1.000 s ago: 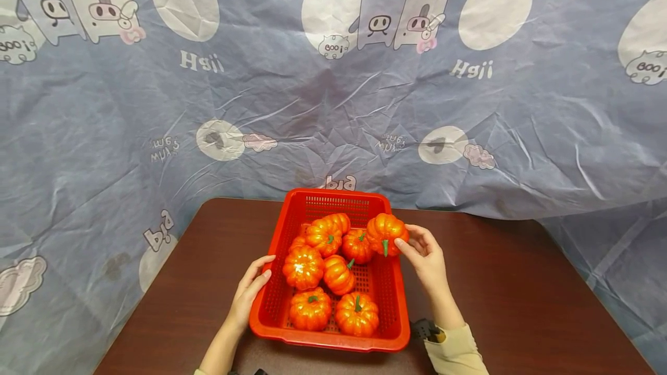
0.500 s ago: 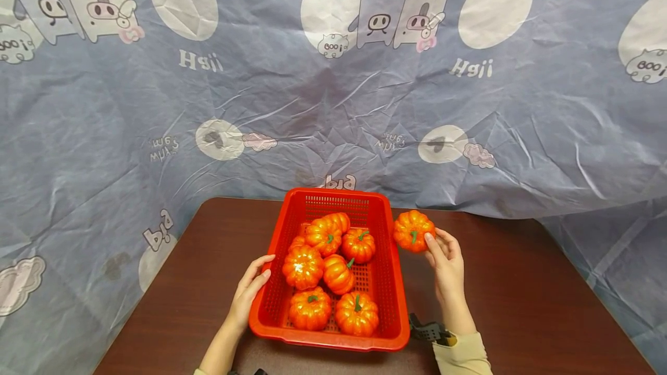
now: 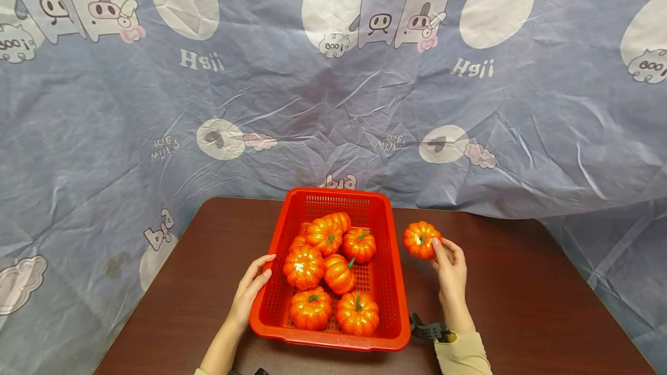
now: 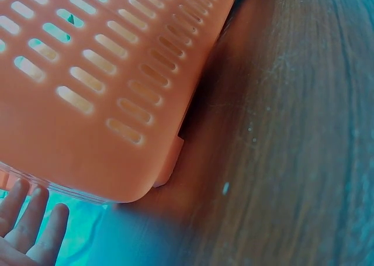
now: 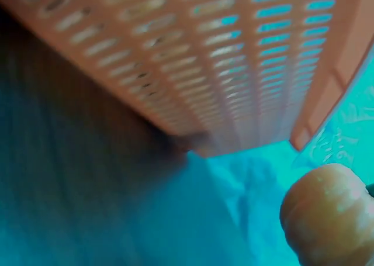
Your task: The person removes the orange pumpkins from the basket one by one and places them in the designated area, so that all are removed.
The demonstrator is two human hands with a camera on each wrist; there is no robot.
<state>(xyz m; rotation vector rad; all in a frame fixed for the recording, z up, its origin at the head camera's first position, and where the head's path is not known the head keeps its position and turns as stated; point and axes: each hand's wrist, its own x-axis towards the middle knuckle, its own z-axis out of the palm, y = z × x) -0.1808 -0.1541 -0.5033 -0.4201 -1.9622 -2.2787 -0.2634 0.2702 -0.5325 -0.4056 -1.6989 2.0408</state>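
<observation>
My right hand pinches a small glossy orange toy pumpkin, thumb near its green stem, just to the right of the red plastic basket. In the right wrist view the pumpkin shows at the lower right beside the basket's slotted wall, and the fingers are out of sight. My left hand touches the basket's left rim with fairly straight fingers. Three of those fingers show against the basket in the left wrist view. Several more pumpkins lie inside the basket, some piled toward its left and back.
The basket stands on a dark brown wooden table, near its front edge. Behind and at both sides hangs a wrinkled grey-blue cloth with cartoon prints. A black wrist strap sits by the right sleeve.
My right hand has carried the pumpkin from over the basket's right rim out to the right, then slightly lower. The left hand and the basket stay put.
</observation>
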